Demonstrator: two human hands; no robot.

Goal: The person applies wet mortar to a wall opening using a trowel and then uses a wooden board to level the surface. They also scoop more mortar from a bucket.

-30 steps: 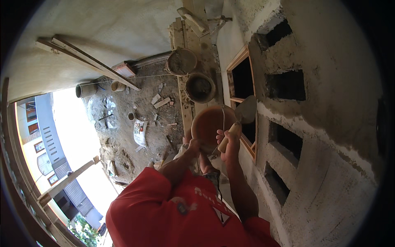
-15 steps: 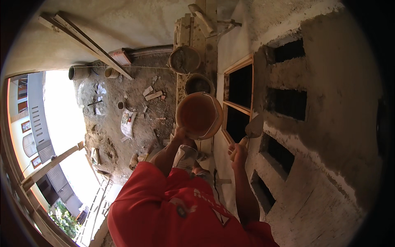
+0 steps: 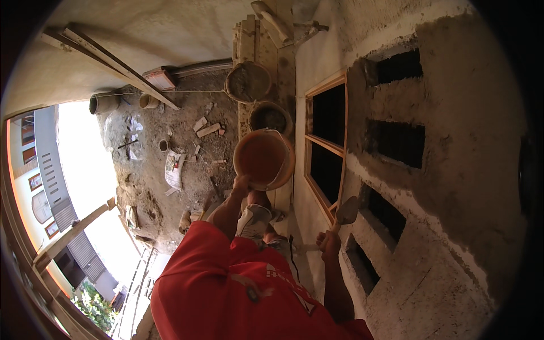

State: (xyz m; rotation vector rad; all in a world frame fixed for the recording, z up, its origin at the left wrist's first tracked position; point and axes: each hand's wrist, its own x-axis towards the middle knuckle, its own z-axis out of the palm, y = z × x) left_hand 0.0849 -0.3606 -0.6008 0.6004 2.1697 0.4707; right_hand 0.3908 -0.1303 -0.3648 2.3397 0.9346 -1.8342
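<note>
My left hand (image 3: 241,183) grips the near left rim of a bucket (image 3: 290,168) with a thin wire handle, holding it up in front of me. Its inside looks reddish-brown; I cannot tell what it contains. My right hand (image 3: 329,242) is closed round the handle of a trowel (image 3: 347,210), whose blade points up and away beside the wall. Beyond the held bucket stand a second bucket (image 3: 287,131), with grey stuff in it, and a third bucket (image 3: 266,72), both on planks.
Wooden planks (image 3: 247,39) run away from me, with a wooden float (image 3: 273,21) at their far end. On my right, the partly plastered wall (image 3: 453,107) has a wooden window frame (image 3: 327,145) and several dark openings. Rubble, pots and a sack (image 3: 174,171) lie on the ground below left.
My right hand has drawn the trowel down toward me. The held bucket has shifted slightly left in view, along with the surroundings.
</note>
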